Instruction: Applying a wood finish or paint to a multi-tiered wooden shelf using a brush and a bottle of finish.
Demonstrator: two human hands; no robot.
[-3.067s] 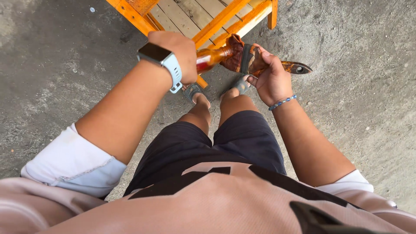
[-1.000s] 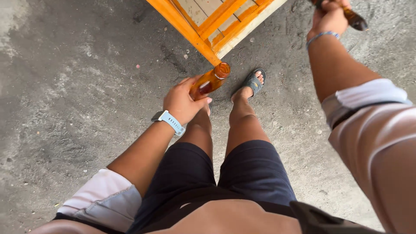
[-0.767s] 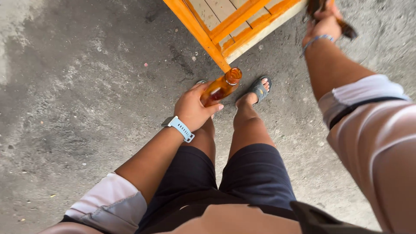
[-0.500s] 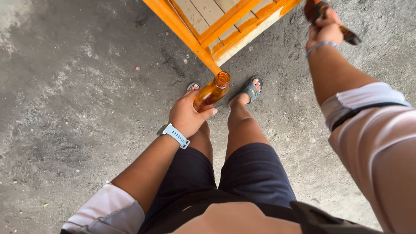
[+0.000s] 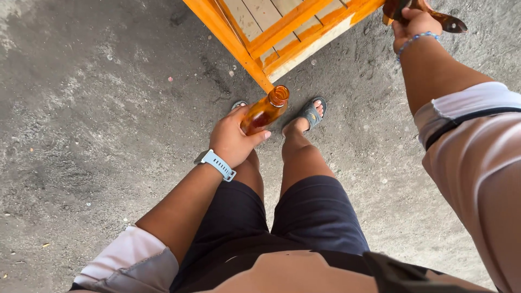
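Left hand (image 5: pixel 230 142) grips an open bottle (image 5: pixel 264 111); right hand (image 5: pixel 417 23), at one o'clock, clenches a stained brush (image 5: pixel 446 21); frame (image 5: pixel 282 30) partly coated.

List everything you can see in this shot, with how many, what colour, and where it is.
Bottle: one, amber glass, open mouth, held in the left hand above the feet.
Brush: one, stained dark brown, top right edge, gripped in the right hand.
Wooden frame: one, orange rails with pale slats, top centre on the ground.
Ground: grey, gritty concrete with scattered specks.
Sandals: two, grey, on the feet below the frame corner.
Watch: one, light blue strap, left wrist.
Bracelet: one, blue beads, right wrist.
Shorts: one pair, dark navy.
Left hand: closed around the bottle.
Right hand: closed on the brush, raised at top right.
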